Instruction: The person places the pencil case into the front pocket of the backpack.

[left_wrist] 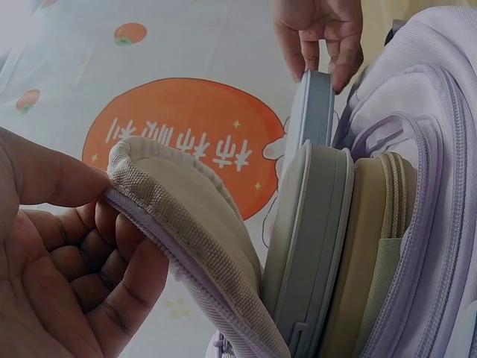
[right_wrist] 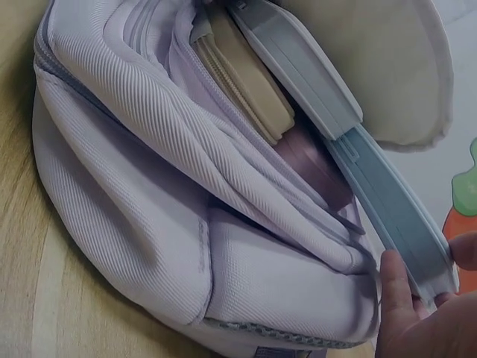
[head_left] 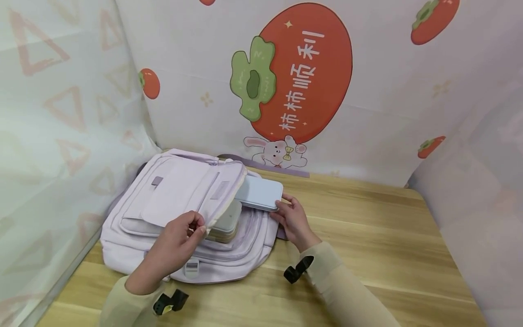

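A pale lilac backpack [head_left: 180, 177] lies on the table with its front pocket unzipped. My left hand [head_left: 173, 243] pinches the zippered edge of the pocket flap [left_wrist: 194, 209] between thumb and fingers, lifting it away from the opening. With my right hand [head_left: 295, 222] I grip one end of a light blue case [head_left: 261, 191], thumb and fingers on opposite sides; its other end reaches under the flap. Beside it in the pocket sit a grey-green case [left_wrist: 309, 239] and a tan zippered case [left_wrist: 361, 224]. A dull pink item [right_wrist: 313, 164] shows deeper inside in the right wrist view.
The wooden table [head_left: 367, 236] extends to the right of the bag. A printed backdrop [head_left: 380, 136] with a persimmon picture stands behind, and a patterned sheet [head_left: 61, 136] hangs along the left. A purple strap [head_left: 278, 169] lies along the back edge.
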A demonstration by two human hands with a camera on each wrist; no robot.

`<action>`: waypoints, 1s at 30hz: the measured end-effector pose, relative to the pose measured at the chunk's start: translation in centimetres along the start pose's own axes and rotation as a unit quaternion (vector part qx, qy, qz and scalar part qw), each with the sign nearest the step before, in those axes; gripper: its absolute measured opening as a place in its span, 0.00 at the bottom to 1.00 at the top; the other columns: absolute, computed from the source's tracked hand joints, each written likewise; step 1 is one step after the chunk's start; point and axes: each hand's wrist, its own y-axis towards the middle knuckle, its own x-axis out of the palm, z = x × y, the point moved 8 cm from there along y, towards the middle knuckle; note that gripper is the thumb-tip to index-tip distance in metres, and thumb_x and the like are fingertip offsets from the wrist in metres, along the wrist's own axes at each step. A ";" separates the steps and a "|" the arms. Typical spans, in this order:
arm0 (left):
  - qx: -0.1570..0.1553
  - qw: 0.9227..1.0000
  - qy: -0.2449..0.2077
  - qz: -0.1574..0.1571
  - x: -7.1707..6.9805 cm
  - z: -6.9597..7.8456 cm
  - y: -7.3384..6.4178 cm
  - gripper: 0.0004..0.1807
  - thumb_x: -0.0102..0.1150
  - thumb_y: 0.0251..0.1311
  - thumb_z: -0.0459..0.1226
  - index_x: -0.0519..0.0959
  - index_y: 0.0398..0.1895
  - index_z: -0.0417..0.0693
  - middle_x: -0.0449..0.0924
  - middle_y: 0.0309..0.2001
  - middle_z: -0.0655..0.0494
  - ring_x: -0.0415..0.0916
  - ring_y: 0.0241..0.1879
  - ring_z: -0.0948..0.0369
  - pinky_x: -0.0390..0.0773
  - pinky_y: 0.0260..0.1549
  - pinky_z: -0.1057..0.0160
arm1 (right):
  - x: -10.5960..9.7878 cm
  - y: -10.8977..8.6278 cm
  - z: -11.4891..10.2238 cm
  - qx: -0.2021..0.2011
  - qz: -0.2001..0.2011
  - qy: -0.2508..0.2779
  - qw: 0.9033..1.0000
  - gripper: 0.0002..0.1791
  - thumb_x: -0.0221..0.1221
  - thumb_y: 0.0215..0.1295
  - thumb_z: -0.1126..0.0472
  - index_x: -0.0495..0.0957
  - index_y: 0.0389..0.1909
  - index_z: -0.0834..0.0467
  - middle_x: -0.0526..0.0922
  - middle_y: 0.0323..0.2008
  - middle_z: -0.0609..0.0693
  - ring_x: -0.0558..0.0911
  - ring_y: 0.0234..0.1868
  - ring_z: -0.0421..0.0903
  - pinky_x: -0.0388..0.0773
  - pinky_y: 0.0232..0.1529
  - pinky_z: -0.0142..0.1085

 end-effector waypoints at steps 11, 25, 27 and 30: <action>0.000 1.000 0.006 -0.001 0.2 0.0 0.0 0.09 0.58 0.66 0.25 0.74 0.33 0.48 0.74 0.30 0.62 0.71 0.30 0.66 0.74 0.28 0.64 | 0.7 0.0 0.0 -0.002 -0.012 -0.010 1.000 0.24 0.52 0.77 0.72 0.62 0.70 0.69 0.74 0.45 0.60 0.84 0.37 0.43 0.83 0.41 0.33; -0.008 1.000 0.014 0.000 0.2 0.1 -0.2 0.10 0.59 0.66 0.25 0.73 0.33 0.48 0.73 0.29 0.62 0.70 0.29 0.65 0.73 0.27 0.64 | 1.7 0.0 -0.2 -0.002 -0.021 -0.036 0.999 0.25 0.52 0.77 0.71 0.60 0.71 0.70 0.75 0.45 0.59 0.84 0.37 0.42 0.82 0.41 0.33; -0.006 1.000 0.016 0.002 0.2 0.2 -0.2 0.10 0.59 0.66 0.24 0.73 0.33 0.48 0.72 0.29 0.62 0.70 0.29 0.66 0.72 0.26 0.64 | 1.9 0.1 -0.2 -0.001 -0.020 -0.039 0.999 0.25 0.52 0.77 0.71 0.60 0.71 0.70 0.75 0.45 0.59 0.84 0.37 0.42 0.82 0.41 0.32; 0.001 1.000 0.022 0.007 0.1 0.4 -0.2 0.11 0.60 0.65 0.24 0.73 0.33 0.48 0.72 0.29 0.62 0.69 0.28 0.66 0.72 0.26 0.64 | 2.2 0.2 -0.2 0.000 -0.019 -0.042 0.999 0.25 0.53 0.77 0.71 0.61 0.71 0.69 0.75 0.46 0.60 0.84 0.37 0.42 0.83 0.41 0.32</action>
